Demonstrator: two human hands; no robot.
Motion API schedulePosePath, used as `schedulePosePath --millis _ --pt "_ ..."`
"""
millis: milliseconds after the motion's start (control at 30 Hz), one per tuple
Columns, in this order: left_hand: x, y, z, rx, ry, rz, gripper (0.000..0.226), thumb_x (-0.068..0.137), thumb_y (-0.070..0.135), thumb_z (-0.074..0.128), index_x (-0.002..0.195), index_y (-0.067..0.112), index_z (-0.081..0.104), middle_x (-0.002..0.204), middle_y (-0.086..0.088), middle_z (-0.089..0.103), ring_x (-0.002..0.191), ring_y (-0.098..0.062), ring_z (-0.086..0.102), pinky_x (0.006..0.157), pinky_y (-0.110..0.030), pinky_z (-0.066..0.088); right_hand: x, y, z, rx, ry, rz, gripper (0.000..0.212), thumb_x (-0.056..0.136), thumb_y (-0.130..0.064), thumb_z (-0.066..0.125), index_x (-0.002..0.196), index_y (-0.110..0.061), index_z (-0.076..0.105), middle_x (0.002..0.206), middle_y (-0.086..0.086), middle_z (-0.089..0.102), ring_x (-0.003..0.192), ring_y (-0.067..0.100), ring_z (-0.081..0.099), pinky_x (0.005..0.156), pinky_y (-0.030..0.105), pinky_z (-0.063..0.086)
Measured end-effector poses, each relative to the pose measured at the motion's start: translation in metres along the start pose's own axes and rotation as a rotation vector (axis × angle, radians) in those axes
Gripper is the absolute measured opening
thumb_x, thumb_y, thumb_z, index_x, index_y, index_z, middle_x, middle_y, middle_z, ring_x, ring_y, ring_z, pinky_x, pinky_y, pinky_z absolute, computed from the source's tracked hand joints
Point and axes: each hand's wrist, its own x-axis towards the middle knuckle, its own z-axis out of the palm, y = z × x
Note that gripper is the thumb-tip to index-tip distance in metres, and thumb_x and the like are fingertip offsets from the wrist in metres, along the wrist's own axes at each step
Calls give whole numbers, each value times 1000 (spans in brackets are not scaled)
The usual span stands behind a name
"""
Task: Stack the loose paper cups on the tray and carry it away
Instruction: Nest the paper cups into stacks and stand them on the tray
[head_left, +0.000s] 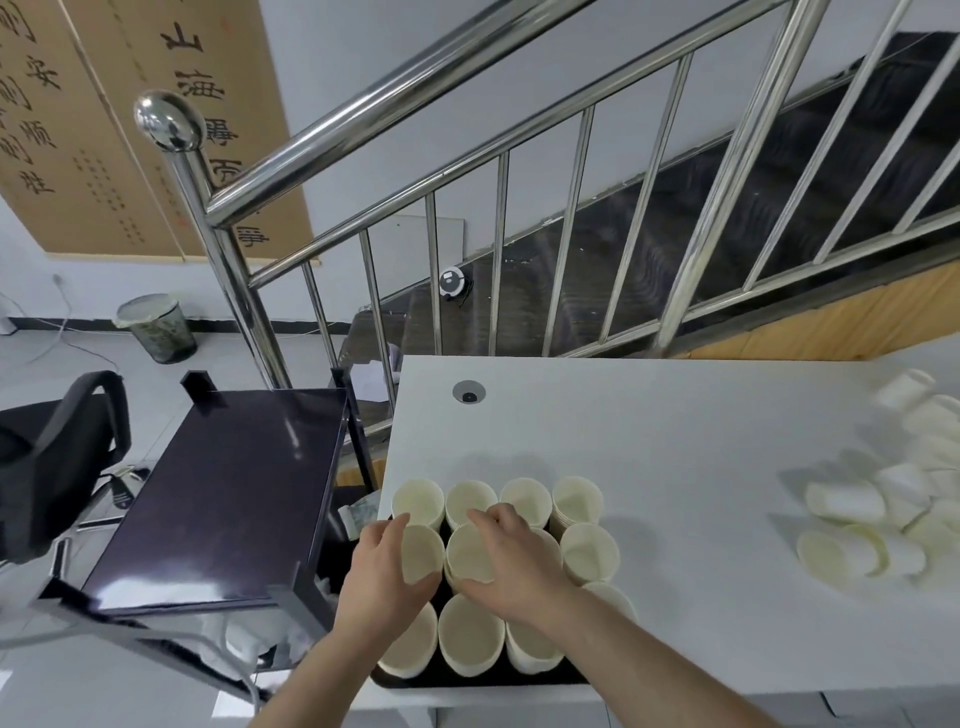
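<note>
We see the dark tray (483, 675) at the white table's (675, 426) left front corner, packed with upright cup stacks. Left hand (384, 566) curls round the middle-row left stack (422, 552); right hand (511, 561) grips the stack beside it (470, 553). Loose cups (872, 514) lie far right of the tray.

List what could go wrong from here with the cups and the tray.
1. The tray sits at the table's near-left corner, its left edge at or past the table edge; a nudge could tip it off.
2. Both hands, left hand and right hand, work among tightly packed cup stacks; a bump may topple neighbours.
3. Loose cups lying on their sides far right could roll.
</note>
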Motion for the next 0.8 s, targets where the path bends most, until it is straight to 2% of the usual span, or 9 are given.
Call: schedulePosePath --millis 200,333,533,667,800 --pt "1 -7 1 46 7 17 67 79 42 69 138 27 40 134 3 40 120 -18 44 90 -34 47 1 0 1 -34 -37 17 70 84 -44 63 142 -18 34 138 4 36 123 26 43 97 37 42" --pt "5 -16 5 66 29 6 66 76 39 73 135 26 45 134 1 43 119 -21 46 88 -40 47 1 -5 1 -68 -62 37 59 85 -41 64 132 -12 42 134 9 40 118 30 45 94 44 43" --pt "12 -15 11 105 23 -6 69 73 37 78 133 22 49 131 -6 46 115 -27 50 81 -43 48 2 -2 0 -45 -51 76 56 84 -36 68 127 -9 45 131 13 43 117 34 46 92 45 43" --pt "10 -9 10 121 34 -8 67 72 36 78 132 23 50 130 -7 48 115 -30 48 86 -45 46 2 0 -2 -37 -17 55 57 84 -38 66 129 -10 46 132 11 45 118 32 43 92 43 41" --pt "7 6 6 86 93 47 58 78 32 73 131 22 52 133 -5 46 119 -28 44 91 -45 44 1 1 -11 11 28 11 58 87 -37 62 135 -11 43 136 8 42 124 30 40 98 44 40"
